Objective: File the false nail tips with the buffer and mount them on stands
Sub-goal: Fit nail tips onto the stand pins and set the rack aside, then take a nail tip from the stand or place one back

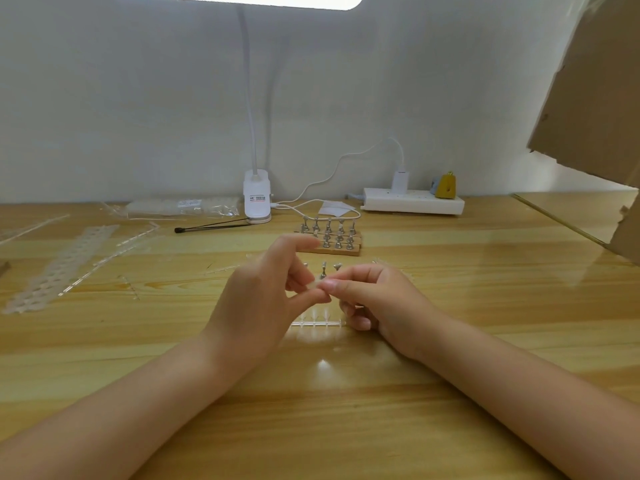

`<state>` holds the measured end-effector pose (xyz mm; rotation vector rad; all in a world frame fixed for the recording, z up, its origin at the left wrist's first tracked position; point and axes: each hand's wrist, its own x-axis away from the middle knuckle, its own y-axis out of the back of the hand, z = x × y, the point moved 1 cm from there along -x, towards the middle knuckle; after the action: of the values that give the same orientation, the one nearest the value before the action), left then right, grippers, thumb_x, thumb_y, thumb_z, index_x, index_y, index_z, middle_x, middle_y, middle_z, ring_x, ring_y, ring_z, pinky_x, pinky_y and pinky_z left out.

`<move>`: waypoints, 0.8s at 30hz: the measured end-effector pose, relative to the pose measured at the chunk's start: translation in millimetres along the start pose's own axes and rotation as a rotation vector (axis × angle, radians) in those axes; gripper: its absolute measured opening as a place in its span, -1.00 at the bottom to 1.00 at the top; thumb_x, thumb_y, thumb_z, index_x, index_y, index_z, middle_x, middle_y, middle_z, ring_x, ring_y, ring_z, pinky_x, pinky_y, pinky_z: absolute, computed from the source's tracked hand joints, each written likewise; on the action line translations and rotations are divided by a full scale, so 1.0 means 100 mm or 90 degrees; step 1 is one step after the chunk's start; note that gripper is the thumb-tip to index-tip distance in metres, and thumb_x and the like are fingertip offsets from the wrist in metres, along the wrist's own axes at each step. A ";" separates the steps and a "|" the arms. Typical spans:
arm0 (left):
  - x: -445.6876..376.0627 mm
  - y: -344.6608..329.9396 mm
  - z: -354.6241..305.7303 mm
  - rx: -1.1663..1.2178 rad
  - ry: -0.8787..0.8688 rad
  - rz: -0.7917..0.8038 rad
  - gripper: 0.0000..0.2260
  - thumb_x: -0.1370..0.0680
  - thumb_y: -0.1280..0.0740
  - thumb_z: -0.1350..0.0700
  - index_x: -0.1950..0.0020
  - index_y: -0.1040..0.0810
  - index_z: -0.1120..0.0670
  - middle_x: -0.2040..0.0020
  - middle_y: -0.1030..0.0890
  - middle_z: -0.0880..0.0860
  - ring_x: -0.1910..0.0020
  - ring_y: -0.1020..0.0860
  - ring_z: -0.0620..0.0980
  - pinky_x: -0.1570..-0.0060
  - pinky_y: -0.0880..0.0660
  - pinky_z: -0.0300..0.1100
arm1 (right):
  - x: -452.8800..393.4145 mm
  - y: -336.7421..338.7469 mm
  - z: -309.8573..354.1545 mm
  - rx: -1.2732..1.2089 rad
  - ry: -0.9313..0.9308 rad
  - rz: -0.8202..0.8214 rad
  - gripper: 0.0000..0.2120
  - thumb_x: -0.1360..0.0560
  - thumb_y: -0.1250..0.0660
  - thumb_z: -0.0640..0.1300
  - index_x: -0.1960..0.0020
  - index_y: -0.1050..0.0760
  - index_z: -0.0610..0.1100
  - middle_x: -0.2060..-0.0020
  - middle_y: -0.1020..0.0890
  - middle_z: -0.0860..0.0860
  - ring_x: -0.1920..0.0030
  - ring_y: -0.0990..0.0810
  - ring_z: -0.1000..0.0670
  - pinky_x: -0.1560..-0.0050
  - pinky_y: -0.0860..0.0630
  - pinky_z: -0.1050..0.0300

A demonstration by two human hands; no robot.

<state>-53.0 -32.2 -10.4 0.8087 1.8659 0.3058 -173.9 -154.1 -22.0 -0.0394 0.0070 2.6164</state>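
My left hand (256, 296) and my right hand (377, 299) meet above the table's middle. Between their fingertips sits a small pale nail tip (316, 283); my left thumb and fingers pinch it and my right fingertips pinch it from the other side. A clear strip of nail tips (317, 322) lies on the table just below the hands. Two small metal stands (329, 269) stand right behind the fingers. Farther back is a wooden base with several metal stands (334, 239). No buffer is visible.
Empty plastic strips (59, 268) lie at the left. A clip lamp (257, 200), black stick (211, 227), bag of tips (180, 206) and white power strip (414, 202) line the back. Cardboard (595, 98) overhangs at right.
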 end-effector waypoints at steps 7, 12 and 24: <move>-0.09 0.06 -0.01 0.104 0.060 0.043 -0.53 -0.31 -0.51 0.00 -0.18 -0.48 -0.06 0.20 -0.64 -0.12 0.17 -0.62 -0.22 0.12 -0.50 -0.45 | -0.02 0.01 0.00 -0.057 -0.010 0.019 -0.92 -0.48 -0.37 -0.18 0.10 -0.55 -0.20 0.37 -0.59 0.07 0.40 -0.41 0.09 0.52 -0.28 0.29; -0.06 0.02 -0.03 0.127 0.023 0.059 -0.48 -0.33 -0.54 0.17 -0.27 -0.52 0.06 0.11 -0.65 -0.24 0.08 -0.60 -0.35 0.08 -0.42 -0.55 | -0.02 0.00 0.03 -0.042 -0.003 0.071 -0.80 -0.39 -0.38 -0.03 0.14 -0.58 -0.17 0.43 -0.52 0.04 0.42 -0.39 0.10 0.50 -0.27 0.28; -0.05 0.07 -0.03 -0.073 -0.137 0.006 -0.51 -0.30 -0.49 -0.09 -0.14 -0.59 0.14 0.24 -0.64 -0.04 0.26 -0.60 -0.12 0.21 -0.53 -0.19 | 0.00 -0.01 0.04 0.006 0.001 0.100 -0.80 -0.33 -0.46 -0.04 0.13 -0.67 -0.15 0.32 -0.52 -0.09 0.41 -0.42 0.11 0.46 -0.27 0.25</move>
<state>-51.4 -29.6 -1.9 0.7415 1.6299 0.3161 -173.7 -153.5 -17.8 -0.0392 0.0241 2.7736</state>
